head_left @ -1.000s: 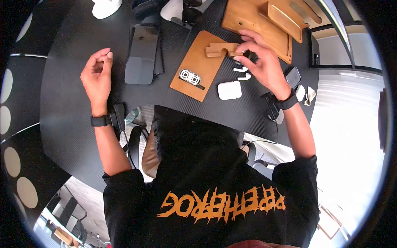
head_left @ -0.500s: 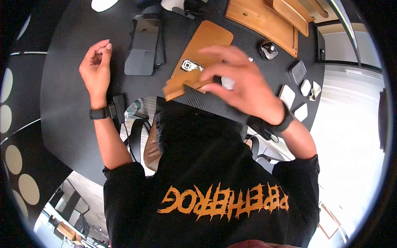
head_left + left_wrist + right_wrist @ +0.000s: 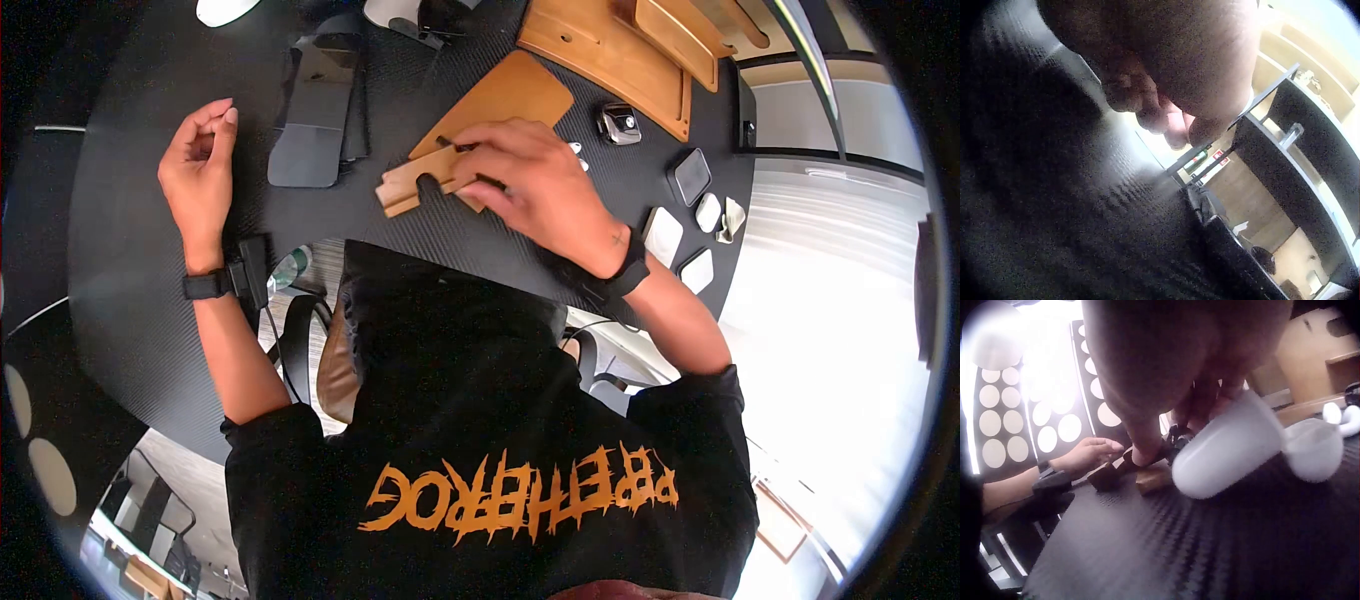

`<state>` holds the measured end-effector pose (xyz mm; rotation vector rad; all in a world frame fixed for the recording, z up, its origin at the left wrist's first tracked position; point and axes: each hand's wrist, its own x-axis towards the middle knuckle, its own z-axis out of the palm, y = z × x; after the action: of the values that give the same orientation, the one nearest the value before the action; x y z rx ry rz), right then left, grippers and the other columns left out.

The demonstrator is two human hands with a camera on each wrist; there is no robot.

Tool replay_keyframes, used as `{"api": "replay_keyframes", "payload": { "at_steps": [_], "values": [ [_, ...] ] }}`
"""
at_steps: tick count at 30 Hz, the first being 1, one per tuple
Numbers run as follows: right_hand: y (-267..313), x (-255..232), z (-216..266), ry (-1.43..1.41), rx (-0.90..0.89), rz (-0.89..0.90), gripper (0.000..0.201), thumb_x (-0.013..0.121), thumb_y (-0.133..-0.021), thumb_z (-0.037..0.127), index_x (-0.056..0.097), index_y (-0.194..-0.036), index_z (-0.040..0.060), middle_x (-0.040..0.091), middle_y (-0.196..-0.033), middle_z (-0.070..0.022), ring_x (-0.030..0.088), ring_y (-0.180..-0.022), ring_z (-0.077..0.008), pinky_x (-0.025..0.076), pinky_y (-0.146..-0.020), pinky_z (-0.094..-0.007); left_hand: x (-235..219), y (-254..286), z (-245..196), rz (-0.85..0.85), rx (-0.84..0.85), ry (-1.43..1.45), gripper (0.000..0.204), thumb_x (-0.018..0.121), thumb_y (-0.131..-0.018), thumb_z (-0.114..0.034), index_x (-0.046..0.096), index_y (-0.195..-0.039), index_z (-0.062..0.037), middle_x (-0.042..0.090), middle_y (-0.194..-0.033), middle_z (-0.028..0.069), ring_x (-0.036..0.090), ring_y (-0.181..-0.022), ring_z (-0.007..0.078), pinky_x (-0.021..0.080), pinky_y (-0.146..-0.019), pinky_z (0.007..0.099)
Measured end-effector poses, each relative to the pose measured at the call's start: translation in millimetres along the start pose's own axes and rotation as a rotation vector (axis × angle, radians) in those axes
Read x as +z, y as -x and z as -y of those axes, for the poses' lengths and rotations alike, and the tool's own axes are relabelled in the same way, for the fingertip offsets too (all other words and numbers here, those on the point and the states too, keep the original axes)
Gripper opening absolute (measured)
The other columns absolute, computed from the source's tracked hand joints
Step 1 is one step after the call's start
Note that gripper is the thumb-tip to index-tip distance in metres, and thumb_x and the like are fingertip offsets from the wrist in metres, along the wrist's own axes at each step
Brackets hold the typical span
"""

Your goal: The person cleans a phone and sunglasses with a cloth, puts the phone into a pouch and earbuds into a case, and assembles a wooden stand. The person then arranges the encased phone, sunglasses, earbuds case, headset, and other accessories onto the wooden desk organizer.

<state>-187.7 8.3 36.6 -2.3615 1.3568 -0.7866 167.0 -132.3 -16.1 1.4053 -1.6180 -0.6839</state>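
Note:
My right hand (image 3: 535,190) grips a notched wooden block (image 3: 405,187) by its right end, over the near-left edge of a brown board (image 3: 515,95). In the right wrist view, part of the wooden block (image 3: 1154,480) shows beyond a white earbuds case (image 3: 1229,450), which stands close to the camera. White earbuds (image 3: 575,148) lie just past the right hand's knuckles. The black-and-white piece with two rings on the board is hidden behind this hand. My left hand (image 3: 203,150) holds nothing, fingers loosely curled, at the left of the black table (image 3: 130,220).
Wooden trays (image 3: 610,60) are at the back right, with a small black box (image 3: 620,125) before them. A dark rounded slab (image 3: 310,150) lies between the hands. Along the right edge are a dark square case (image 3: 690,175) and several white pieces (image 3: 663,237).
My right hand has brought the wooden block left and toward my body, from the board's far-right side to its near-left edge. The left hand keeps its pose; the head view has shifted slightly.

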Motion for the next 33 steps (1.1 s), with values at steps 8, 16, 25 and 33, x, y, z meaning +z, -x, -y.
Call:
{"api": "replay_keyframes", "payload": {
  "at_steps": [8, 16, 25, 33],
  "values": [
    [22.9, -45.5, -26.9, -0.130, 0.292, -0.173, 0.020, 0.085, -0.086, 0.006, 0.078, -0.104, 0.0050, 0.076, -0.119, -0.0098, 0.074, -0.099, -0.0241, 0.057, -0.081, -0.0321, -2.8, -0.9, 1.8, 0.006, -0.025, -0.011, 0.024, 0.074, -0.104, -0.016, 0.076, -0.123, -0.0004, 0.075, -0.102, -0.0012, 0.064, -0.092, 0.0056, 0.051, -0.085, 0.0218],
    [118.8, -87.6, -61.3, -0.245, 0.577, -0.268, 0.018, 0.080, -0.093, 0.000, 0.075, -0.110, 0.0012, 0.075, -0.123, -0.0101, 0.070, -0.106, -0.0145, 0.057, -0.089, -0.0276, -0.7, -0.1, 8.1, -0.037, 0.053, 0.071, 0.020, 0.075, -0.102, -0.014, 0.078, -0.119, -0.0027, 0.071, -0.090, -0.0048, 0.062, -0.081, 0.0024, 0.048, -0.075, 0.0189],
    [148.7, -95.9, -46.8, -0.266, 0.725, -0.517, 0.018, 0.079, -0.096, 0.003, 0.076, -0.114, 0.0016, 0.076, -0.118, -0.0076, 0.069, -0.101, -0.0116, 0.056, -0.089, -0.0262, -3.9, -0.5, 10.9, -0.011, 0.050, 0.011, 0.022, 0.074, -0.104, -0.013, 0.077, -0.122, -0.0024, 0.074, -0.094, -0.0033, 0.062, -0.086, 0.0021, 0.048, -0.079, 0.0189],
    [52.6, -57.8, 1.5, -0.802, 0.779, -0.167, 0.023, 0.081, -0.098, 0.013, 0.078, -0.116, 0.0004, 0.079, -0.100, -0.0030, 0.067, -0.086, -0.0060, 0.052, -0.075, -0.0224, -1.7, -0.3, 11.6, 0.000, 0.037, 0.030, 0.024, 0.073, -0.105, -0.018, 0.077, -0.124, -0.0040, 0.074, -0.102, -0.0034, 0.061, -0.088, 0.0029, 0.046, -0.078, 0.0189]
  ]
}}
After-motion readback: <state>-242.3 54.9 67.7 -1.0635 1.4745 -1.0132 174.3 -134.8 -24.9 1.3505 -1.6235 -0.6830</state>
